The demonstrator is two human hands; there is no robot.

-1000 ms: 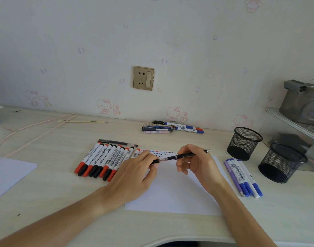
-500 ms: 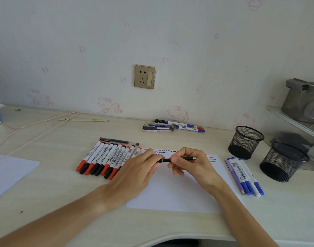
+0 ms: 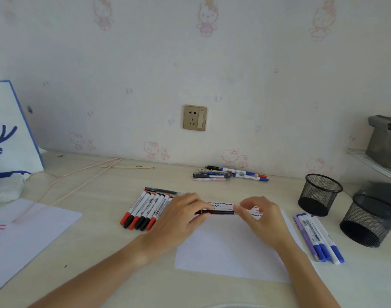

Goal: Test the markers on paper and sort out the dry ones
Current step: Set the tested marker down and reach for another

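A slim black pen [image 3: 219,212] lies level above the white test paper [image 3: 230,252], held at both ends. My left hand [image 3: 179,218] grips its left end and my right hand [image 3: 259,216] pinches its right end. Red, blue and black squiggles [image 3: 221,204] run along the paper's far edge. A row of several red- and black-capped markers [image 3: 143,210] lies left of the paper, partly hidden by my left hand. Several blue and purple markers [image 3: 316,236] lie right of the paper.
Two black mesh cups [image 3: 319,194] [image 3: 368,221] stand at the right. A loose pile of pens [image 3: 228,174] lies near the wall. Another sheet [image 3: 23,238] with marks, a pink cord [image 3: 63,190] and a white-and-blue bag [image 3: 10,132] are at the left.
The pen's two parts have come together between my hands, and it is now level and closed. The camera has tilted upward, showing more wall and the bag at the left.
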